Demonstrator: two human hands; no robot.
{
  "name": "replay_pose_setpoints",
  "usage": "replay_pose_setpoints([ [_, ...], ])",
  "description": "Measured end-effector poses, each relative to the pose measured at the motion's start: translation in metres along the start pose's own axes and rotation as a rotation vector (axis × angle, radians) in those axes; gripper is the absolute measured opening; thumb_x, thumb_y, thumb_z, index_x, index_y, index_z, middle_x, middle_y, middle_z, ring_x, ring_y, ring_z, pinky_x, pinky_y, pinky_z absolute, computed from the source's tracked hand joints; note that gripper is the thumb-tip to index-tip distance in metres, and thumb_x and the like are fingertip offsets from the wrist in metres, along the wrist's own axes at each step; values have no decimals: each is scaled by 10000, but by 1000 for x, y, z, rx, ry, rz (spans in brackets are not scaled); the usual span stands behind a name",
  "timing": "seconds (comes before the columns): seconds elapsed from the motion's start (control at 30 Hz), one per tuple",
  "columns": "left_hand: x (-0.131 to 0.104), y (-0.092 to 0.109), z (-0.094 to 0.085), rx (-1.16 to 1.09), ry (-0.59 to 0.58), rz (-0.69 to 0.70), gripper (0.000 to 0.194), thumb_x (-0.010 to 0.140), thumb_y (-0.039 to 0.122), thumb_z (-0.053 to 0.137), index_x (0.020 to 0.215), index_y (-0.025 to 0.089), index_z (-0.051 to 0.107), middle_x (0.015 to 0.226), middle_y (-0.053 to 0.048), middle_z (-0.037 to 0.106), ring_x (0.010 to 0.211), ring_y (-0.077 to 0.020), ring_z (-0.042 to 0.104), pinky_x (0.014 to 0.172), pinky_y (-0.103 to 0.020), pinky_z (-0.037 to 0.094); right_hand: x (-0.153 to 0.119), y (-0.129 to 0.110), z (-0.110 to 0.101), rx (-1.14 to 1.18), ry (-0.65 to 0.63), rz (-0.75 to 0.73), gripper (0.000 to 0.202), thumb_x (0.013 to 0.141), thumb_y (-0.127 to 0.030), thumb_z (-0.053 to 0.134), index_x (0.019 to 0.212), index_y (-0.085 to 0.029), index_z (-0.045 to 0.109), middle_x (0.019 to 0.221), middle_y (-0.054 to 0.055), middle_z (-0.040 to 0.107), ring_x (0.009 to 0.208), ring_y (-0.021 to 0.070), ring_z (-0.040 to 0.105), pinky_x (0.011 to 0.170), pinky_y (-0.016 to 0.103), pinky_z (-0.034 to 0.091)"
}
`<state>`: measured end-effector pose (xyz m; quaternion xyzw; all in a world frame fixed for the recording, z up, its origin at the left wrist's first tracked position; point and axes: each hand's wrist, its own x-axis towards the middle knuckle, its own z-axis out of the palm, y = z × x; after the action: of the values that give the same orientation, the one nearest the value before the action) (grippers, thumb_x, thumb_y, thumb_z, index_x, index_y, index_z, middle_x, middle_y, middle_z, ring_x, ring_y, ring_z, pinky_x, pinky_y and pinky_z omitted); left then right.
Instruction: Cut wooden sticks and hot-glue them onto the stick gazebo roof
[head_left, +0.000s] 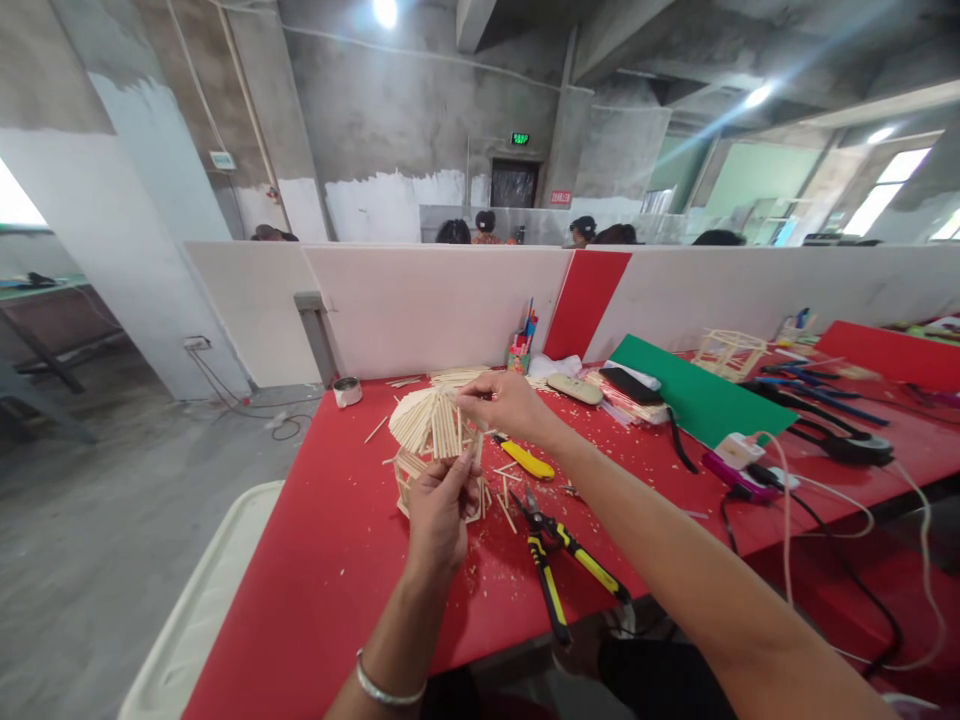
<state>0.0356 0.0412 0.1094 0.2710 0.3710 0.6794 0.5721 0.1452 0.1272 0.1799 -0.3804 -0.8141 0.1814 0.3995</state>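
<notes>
Mid-frame, our left hand [442, 502] pinches the stick roof [421, 422]; our right hand [511, 405], pinched, contents unclear, could press sticks loose.

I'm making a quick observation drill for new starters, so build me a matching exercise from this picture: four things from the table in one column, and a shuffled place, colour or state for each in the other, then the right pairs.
Things
1. Tape roll
2. Utility knife
3. Cutting pliers
4. Stick model

Descriptions
A. Black-and-yellow handles, spread apart
B. At the left hand and right hand
C. Near the far left corner of the red table
D. Plain yellow body

Pairs: 1-C, 2-D, 3-A, 4-B
</notes>
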Motion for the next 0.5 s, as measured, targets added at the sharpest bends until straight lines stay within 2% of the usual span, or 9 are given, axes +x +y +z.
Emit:
replay_pose_setpoints([
  [0.3, 0, 2, 2, 6, 41, 15, 347, 509, 366, 836, 569, 118, 600, 442, 12, 576, 327, -36, 411, 314, -142, 255, -1, -2, -3, -6, -27, -100, 172, 816, -305, 603, 886, -221, 735, 807, 15, 695, 749, 130, 581, 713, 243, 410],
  [0.5, 2, 0, 1, 29, 40, 32, 324, 537, 346, 829, 578, 113, 606, 435, 13, 570, 335, -35, 419, 326, -141, 266, -1, -2, 0, 94, -9, -68, 169, 785, -276, 629, 879, -185, 735, 816, 30, 701, 729, 123, 594, 694, 236, 429],
])
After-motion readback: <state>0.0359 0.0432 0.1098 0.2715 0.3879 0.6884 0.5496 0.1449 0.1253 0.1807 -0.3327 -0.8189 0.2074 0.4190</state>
